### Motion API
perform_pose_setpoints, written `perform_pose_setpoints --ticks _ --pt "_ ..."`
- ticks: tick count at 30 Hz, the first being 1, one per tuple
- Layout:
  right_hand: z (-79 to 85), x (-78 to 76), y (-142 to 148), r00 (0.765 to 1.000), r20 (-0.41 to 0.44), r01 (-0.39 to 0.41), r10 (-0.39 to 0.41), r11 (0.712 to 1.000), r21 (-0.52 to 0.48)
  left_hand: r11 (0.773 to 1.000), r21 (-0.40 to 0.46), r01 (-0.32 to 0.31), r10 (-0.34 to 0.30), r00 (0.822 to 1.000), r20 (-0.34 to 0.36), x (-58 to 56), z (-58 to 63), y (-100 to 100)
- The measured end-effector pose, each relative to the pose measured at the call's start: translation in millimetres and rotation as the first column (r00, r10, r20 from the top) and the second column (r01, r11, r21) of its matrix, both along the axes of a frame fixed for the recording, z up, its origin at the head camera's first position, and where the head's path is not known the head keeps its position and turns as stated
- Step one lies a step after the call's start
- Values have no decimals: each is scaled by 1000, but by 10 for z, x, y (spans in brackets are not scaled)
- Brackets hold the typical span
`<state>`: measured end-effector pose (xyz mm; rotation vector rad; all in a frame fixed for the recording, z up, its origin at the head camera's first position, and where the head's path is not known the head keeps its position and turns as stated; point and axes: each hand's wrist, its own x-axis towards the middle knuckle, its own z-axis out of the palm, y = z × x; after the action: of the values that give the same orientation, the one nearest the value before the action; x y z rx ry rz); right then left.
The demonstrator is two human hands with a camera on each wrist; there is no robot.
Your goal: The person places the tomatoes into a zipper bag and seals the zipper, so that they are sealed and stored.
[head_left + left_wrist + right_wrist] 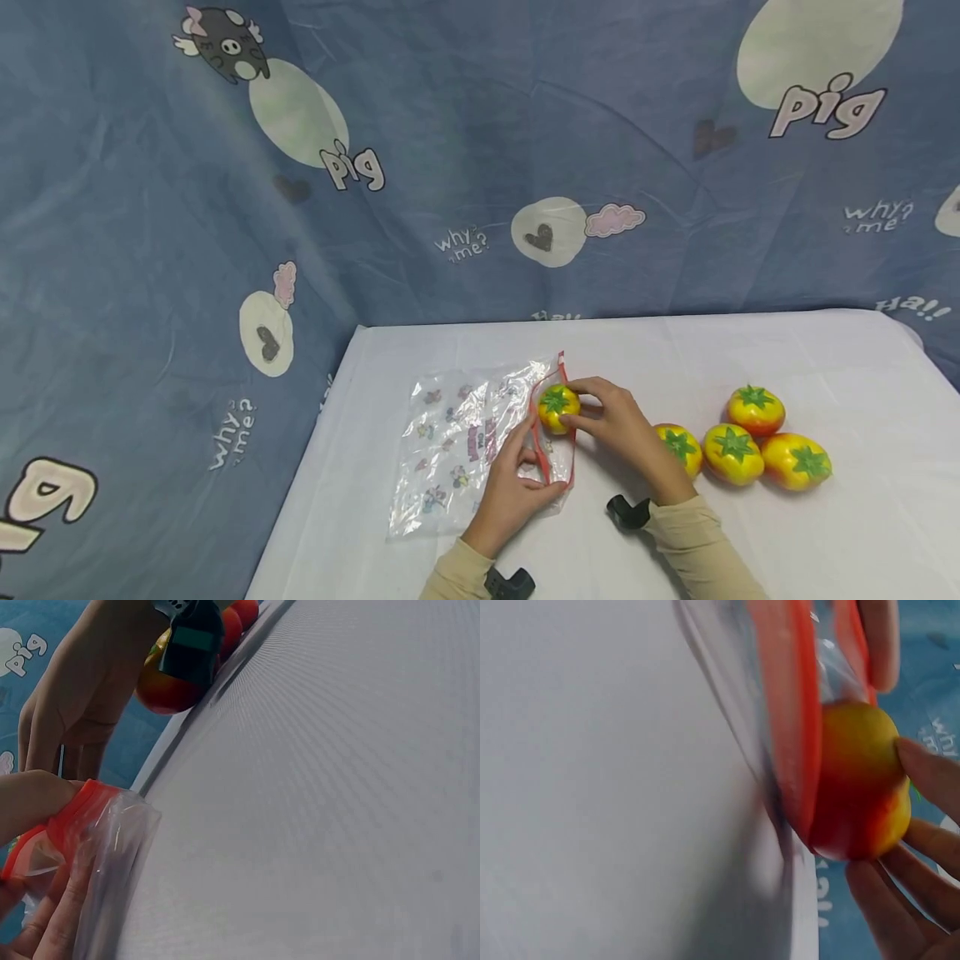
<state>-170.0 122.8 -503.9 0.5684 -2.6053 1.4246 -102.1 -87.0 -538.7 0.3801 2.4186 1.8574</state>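
Note:
A clear plastic bag [442, 450] with small printed figures and a red-edged mouth lies flat on the white table. My left hand [513, 492] grips the red rim, holding the mouth apart; the left wrist view shows its fingers and thumb about the red strip [90, 796]. My right hand [618, 421] pinches a yellow-red toy tomato [558, 408] with a green star-shaped top. The tomato is at the bag's mouth, between the red edges. In the right wrist view, fingertips touch the tomato [859, 784] on its outer side, beside the red rim [799, 712].
To the right of my right forearm, several more toy tomatoes [732, 454] sit close together on the white tablecloth [645, 358]. Behind the table hangs a blue printed curtain [450, 150], which also covers the left side. A dark wrist device [628, 512] is on each wrist.

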Motion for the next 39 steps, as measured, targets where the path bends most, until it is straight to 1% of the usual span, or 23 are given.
perform_pose_setpoints --ticks 6,8,11,15,18,21,26,31,36,39 --pt "-41 25 -140 999 -20 48 -50 996 -76 1000 14 10 -10 1000 -21 6 -1 -1" --pt "-41 29 -170 998 -25 58 -60 995 -77 1000 19 13 -12 1000 -26 8 1 4" --pt "-20 30 -171 997 -9 71 -71 997 -38 1000 19 9 -9 1000 -20 10 4 14" --pt "18 30 -100 994 47 100 -100 995 9 1000 18 2 -2 1000 -6 5 2 21" --pt "29 27 -55 991 88 97 -96 995 -7 1000 21 7 -7 1000 -9 3 7 18" --pt "17 22 -56 992 103 77 -74 997 -28 1000 23 17 -16 1000 -16 7 14 10" --pt "-32 23 -133 990 118 77 -72 997 -30 1000 10 19 -19 999 -27 12 14 2" --pt "-47 25 -150 990 119 77 -74 997 -25 1000 12 21 -21 999 -31 9 13 2" --pt "-34 19 -74 989 113 94 -92 995 -15 998 27 51 -51 999 2 12 25 2" --pt "-32 13 -57 992 95 83 -83 997 1 997 26 69 -69 998 -1 6 15 2"
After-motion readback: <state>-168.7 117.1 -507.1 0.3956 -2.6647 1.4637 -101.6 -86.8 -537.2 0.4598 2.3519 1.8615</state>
